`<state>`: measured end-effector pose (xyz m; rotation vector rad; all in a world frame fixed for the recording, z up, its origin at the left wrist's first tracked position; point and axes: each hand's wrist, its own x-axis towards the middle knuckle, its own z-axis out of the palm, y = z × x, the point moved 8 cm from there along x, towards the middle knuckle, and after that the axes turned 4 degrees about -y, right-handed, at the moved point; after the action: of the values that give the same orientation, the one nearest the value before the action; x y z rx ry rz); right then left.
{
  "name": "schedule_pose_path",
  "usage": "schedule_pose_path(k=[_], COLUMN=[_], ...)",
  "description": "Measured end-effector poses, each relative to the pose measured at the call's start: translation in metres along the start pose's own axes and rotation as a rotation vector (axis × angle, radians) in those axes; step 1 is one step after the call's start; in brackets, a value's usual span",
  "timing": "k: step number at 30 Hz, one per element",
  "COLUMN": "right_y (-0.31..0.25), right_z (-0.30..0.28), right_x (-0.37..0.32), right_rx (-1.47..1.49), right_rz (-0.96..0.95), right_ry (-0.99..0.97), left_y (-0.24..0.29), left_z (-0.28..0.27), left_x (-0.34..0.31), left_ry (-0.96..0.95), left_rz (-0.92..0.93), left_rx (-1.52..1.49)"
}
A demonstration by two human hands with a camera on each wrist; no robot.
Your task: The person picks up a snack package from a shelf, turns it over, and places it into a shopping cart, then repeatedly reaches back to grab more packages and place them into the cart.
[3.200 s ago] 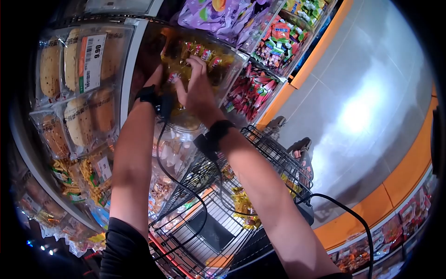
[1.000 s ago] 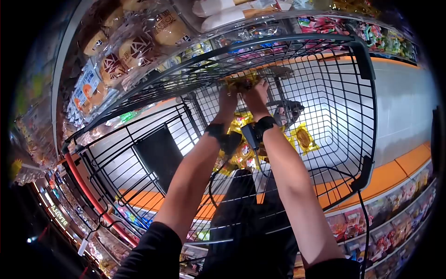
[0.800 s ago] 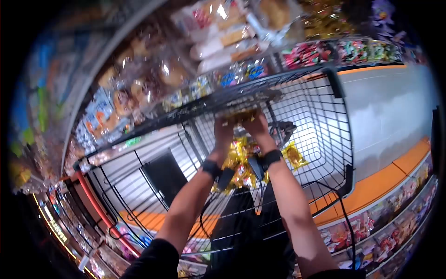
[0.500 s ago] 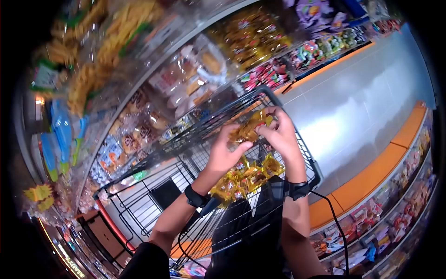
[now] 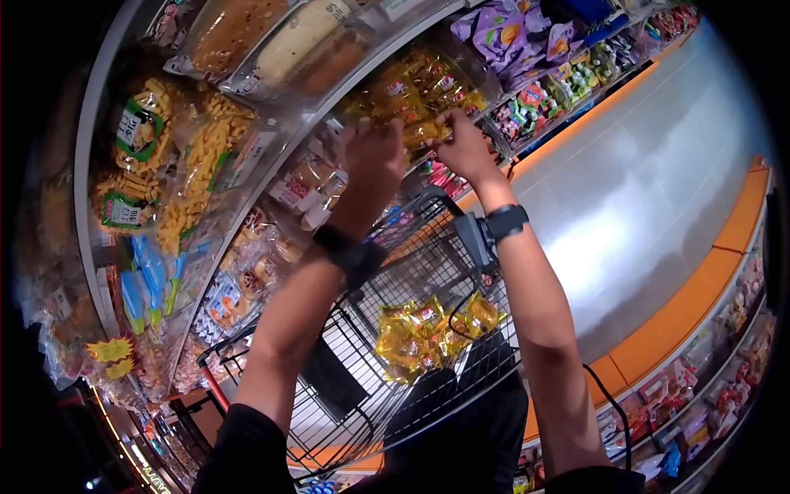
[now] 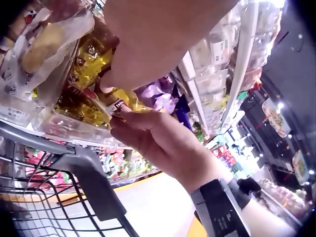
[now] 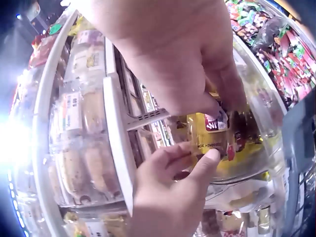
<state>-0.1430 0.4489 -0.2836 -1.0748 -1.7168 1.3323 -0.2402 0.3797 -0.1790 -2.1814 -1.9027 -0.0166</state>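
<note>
My right hand (image 5: 467,150) pinches one end of a yellow packet (image 7: 205,133) between thumb and fingers, while my left hand (image 5: 374,156) pinches the other end. The packet is up at a clear bin (image 6: 84,128) heaped with similar yellow packets (image 5: 436,78). Purple bags (image 5: 498,37) lie just beside that bin, and wrapped bread (image 5: 300,41) sits past the shelf edge. Nearer my body stands a wire cart (image 6: 94,182) with several gold packs (image 5: 411,333) inside.

bin packets (image 5: 428,78) — open from above | bin wall (image 6: 83,128), cart rim (image 6: 37,140) — in front
</note>
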Motion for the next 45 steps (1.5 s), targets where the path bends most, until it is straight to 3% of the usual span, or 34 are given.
schedule_pose_path(k=[3,5,9,13,16,17,20,24,30,33,36,37,40,42,43,45], right_y=[-0.001,0.008,0.012,0.014,-0.002,0.000,-0.006,-0.017,-0.004,0.034,0.018,0.024,0.030,0.013,-0.004,-0.009], right_z=[0.012,0.018,0.026,0.029,0.014,0.011,0.006,-0.015,0.021,0.069,0.086,0.100,0.101,0.080,0.066,0.042], right_x=[0.014,0.022,0.030,0.033,0.025,0.022,0.033,0.041,0.107,0.138,0.140,0.144,0.137,0.131,0.124,0.113], right_rx=[-0.232,-0.281,-0.336,-0.301,-0.262,-0.358,-0.394,-0.431,-0.126,0.165,-0.086,0.056,0.154,-0.161,-0.234,-0.155], right_rz=[0.063,0.096,0.161,0.153,0.084,0.192,0.035,0.267,-0.124,-0.092,-0.514,-0.268,-0.078,-0.248,-0.250,-0.208], right_ry=[-0.081,-0.070,-0.087,-0.150,0.021,-0.022,0.030,0.045,0.049,-0.121,-0.124,-0.176,-0.178,-0.148,-0.285,-0.057], left_y=[-0.006,-0.018,-0.019,-0.030,-0.038,-0.045,-0.052,-0.069,-0.124,-0.121,-0.125,-0.131,-0.141,-0.136,-0.127,-0.115], left_z=[0.051,0.069,0.061,0.075,0.082,0.085,0.071,0.038,0.084,0.070,0.077,0.086,0.104,0.100,0.092,0.081], left_x=[0.000,0.007,0.014,0.015,0.010,0.012,0.025,0.058,0.074,0.075,0.068,0.066,0.064,0.068,0.072,0.085], left_ry=[-0.141,-0.257,-0.384,-0.379,-0.405,-0.394,-0.395,-0.326,-0.052,-0.065,-0.062,-0.050,-0.042,-0.043,-0.040,0.005], left_rz=[0.057,-0.021,-0.150,-0.167,-0.166,-0.151,-0.192,-0.426,-0.188,-0.086,0.000,0.036,0.104,0.076,0.044,-0.042], left_rx=[0.103,0.016,-0.076,-0.150,-0.205,-0.216,-0.244,-0.309,-0.216,-0.021,-0.070,-0.123,-0.263,-0.350,-0.402,-0.408])
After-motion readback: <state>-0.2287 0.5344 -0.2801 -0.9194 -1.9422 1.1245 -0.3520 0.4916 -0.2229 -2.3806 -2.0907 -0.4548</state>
